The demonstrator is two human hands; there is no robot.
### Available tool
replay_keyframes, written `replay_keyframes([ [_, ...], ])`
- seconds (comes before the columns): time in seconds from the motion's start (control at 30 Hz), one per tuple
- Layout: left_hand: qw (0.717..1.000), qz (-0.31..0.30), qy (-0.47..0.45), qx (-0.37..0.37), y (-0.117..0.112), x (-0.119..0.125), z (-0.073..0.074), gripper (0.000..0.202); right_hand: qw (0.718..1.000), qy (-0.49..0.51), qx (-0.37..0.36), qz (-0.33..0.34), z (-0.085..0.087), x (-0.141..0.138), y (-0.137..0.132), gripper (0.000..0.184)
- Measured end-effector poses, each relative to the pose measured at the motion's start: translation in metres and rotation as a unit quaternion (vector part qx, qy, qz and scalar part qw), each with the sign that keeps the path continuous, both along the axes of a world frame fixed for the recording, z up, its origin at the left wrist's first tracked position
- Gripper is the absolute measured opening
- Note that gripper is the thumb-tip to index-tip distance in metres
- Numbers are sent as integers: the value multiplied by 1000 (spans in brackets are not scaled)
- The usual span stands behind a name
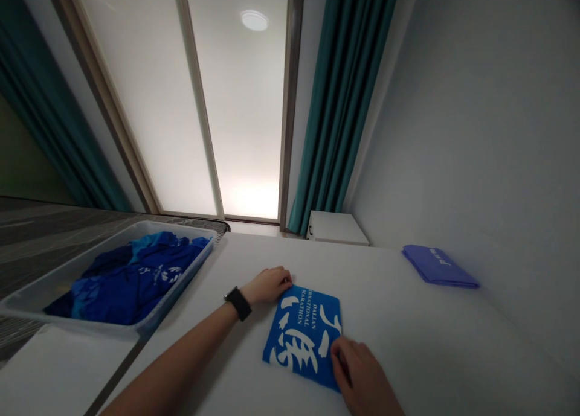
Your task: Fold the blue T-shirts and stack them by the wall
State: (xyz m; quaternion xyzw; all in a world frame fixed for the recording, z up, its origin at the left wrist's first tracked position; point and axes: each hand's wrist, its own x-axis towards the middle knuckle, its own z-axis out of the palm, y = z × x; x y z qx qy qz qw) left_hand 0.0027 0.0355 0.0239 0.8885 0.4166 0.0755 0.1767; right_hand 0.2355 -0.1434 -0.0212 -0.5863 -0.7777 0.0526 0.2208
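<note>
A folded blue cloth [304, 336] with white lettering and large white characters lies flat on the white table [421, 355]. At its far left corner is my left hand [268, 284], fingers closed on the edge, with a black watch on the wrist. My right hand [362, 374] grips the right edge near the front corner, thumb and fingers curled together. Both hands rest low at the tabletop. Whether the cloth is a towel or a garment cannot be made out.
To the left stands a clear plastic bin [181, 229] holding rumpled blue clothing [140, 277]. Against the wall on the right lies a folded purple-blue cloth [438, 266]. Beyond the table are a white cabinet [338, 227], a teal curtain [344, 102] and frosted sliding doors [244, 120].
</note>
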Motion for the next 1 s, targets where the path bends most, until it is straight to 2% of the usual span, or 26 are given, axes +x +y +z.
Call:
replay_keyframes([
  [0.07,1000,-15,1,-2,8,10,3,21,998,-4,17,58,-8,-12,-9,16],
  [0.17,999,-37,2,-4,16,27,7,19,990,-13,93,106,-35,-33,-14,29],
  [0.27,998,-59,-5,-10,17,48,8,18,975,-25,207,75,-66,-57,-14,33],
  [0.37,996,-83,-18,-18,12,72,5,17,965,-73,246,51,-79,-80,-12,37],
  [0.43,994,-102,-27,-22,8,85,3,16,967,-100,226,61,-75,-89,-11,38],
  [0.53,991,-120,-52,-22,3,89,4,22,972,-103,195,82,-51,-88,-11,36],
  [0.63,992,-93,-82,-2,-3,74,11,32,976,-73,180,98,-18,-66,-9,34],
  [0.7,994,-60,-86,35,-11,56,17,34,984,-52,143,92,2,-44,-3,33],
  [0.77,994,-38,-70,70,-25,39,21,37,992,-41,105,52,15,-22,7,41],
  [0.9,994,-41,-53,89,-67,17,14,48,998,-47,50,8,19,2,31,45],
  [1.0,995,-43,-38,80,-95,13,-2,60,998,-55,3,30,14,2,40,48],
])
